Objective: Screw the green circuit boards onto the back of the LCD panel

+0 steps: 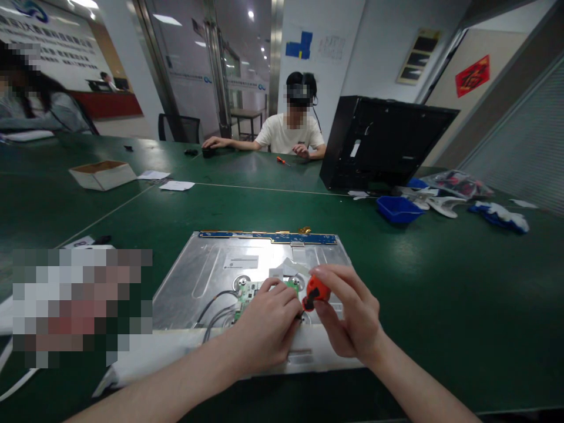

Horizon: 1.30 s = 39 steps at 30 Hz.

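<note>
My right hand grips a screwdriver by its orange and black handle, between thumb and fingers. The dark shaft points down and left, towards the edge of a green circuit board. My left hand lies over that board with its fingers curled in close to the screwdriver's tip. Whatever those fingers pinch is hidden. Beneath both hands is a silver metal display panel, lying flat. A blue circuit strip runs along its far edge. Dark and grey cables lead from the board's left side.
Beyond the panel stands a black monitor housing, beside a blue tray and blue-white gloves. A cardboard box sits at the left. Across the green table, a person is seated near another orange screwdriver.
</note>
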Available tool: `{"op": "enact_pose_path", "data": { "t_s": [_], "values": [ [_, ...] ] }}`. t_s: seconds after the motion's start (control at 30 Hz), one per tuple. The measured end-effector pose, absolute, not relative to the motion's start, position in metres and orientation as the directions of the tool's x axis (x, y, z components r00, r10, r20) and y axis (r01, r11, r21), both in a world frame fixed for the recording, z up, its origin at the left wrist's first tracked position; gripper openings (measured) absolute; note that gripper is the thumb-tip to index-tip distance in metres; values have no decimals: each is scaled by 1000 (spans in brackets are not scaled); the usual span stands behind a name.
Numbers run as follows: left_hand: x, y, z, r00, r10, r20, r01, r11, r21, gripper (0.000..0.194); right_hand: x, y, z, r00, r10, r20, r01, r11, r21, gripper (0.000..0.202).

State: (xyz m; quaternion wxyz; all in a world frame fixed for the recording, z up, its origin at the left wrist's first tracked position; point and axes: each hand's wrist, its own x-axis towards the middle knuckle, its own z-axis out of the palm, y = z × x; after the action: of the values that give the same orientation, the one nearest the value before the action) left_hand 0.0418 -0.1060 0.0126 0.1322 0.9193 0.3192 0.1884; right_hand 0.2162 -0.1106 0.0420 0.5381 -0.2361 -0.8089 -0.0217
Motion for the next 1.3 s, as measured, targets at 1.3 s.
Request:
{"op": "enact_pose_path", "data": {
  "t_s": [1.3],
  "values": [
    [42,-104,9,734,626,263,530,-770,356,11,216,-106,34,-256,353,900,287,917,-279,57]
  ]
}}
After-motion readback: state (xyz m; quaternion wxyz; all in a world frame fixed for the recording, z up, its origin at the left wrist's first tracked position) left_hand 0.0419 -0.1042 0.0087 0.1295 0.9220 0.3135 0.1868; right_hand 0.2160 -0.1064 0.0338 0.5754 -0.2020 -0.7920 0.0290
